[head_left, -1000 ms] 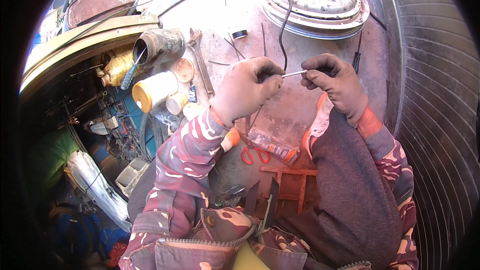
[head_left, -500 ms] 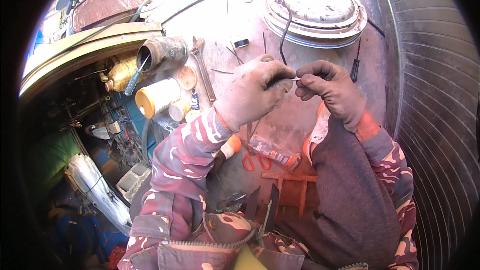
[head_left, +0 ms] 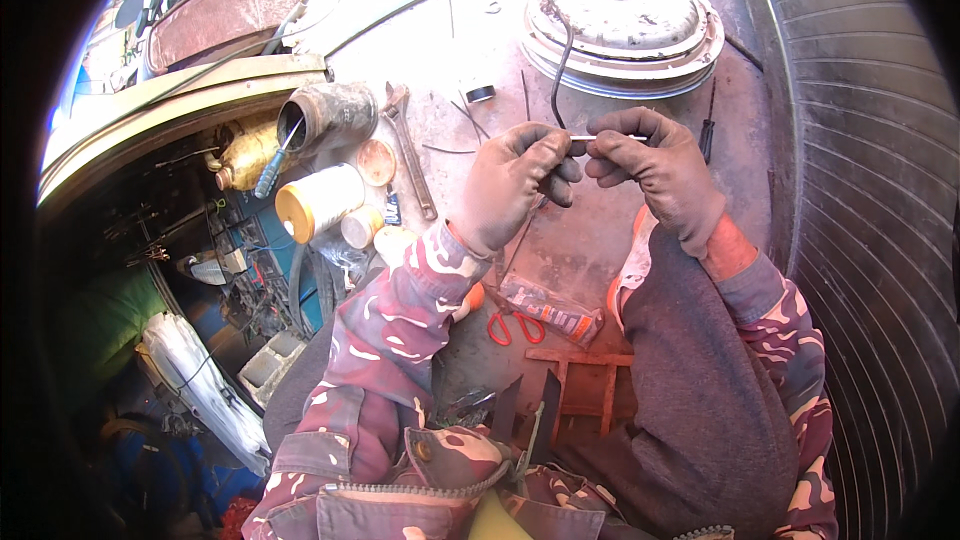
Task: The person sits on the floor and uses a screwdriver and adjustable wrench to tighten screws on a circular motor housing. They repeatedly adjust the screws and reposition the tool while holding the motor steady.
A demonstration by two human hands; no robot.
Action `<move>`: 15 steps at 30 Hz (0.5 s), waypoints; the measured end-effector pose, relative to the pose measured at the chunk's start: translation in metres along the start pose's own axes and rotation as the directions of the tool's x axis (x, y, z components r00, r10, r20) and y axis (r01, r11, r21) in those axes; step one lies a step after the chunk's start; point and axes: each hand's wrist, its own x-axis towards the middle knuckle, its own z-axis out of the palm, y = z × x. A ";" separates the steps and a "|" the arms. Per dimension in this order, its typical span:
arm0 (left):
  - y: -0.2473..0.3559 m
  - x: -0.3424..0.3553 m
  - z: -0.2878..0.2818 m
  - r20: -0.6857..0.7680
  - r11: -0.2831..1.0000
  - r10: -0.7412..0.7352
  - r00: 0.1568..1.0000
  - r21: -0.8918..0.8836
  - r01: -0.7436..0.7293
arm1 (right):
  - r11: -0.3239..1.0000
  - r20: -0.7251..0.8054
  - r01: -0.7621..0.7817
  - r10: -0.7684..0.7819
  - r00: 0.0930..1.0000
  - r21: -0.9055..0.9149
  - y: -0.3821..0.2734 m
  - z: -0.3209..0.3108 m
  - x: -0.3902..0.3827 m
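Both hands wear worn, soiled gloves and meet over the work surface. My left hand (head_left: 515, 180) pinches the black cable's end area at its fingertips, its fingers curled. A thin white strand (head_left: 600, 137), wire or narrow sleeve, runs from there to my right hand (head_left: 660, 175), whose thumb and fingers close on it. Which of the two it is I cannot tell. The black cable (head_left: 566, 50) hangs from a round hub-motor wheel (head_left: 625, 35) lying flat at the far side and reaches down behind my left fingers.
To the left lie an adjustable wrench (head_left: 408, 150), a yellow-lidded white tub (head_left: 320, 202), and a metal cylinder (head_left: 340, 112) with a blue-handled screwdriver (head_left: 270, 172). Red-handled scissors (head_left: 515, 326) and a plastic packet (head_left: 550, 308) are nearer. A ribbed metal shutter (head_left: 870, 190) bounds the right.
My left hand has turned and shifted slightly right and down, with its fingers now curled under. A longer stretch of the white strand shows across my right fingers.
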 end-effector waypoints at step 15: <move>0.050 0.040 -0.041 0.020 0.992 0.112 0.993 0.052 -0.113 | 0.887 -0.160 0.254 -0.336 0.928 -0.386 -0.011 -0.013 0.006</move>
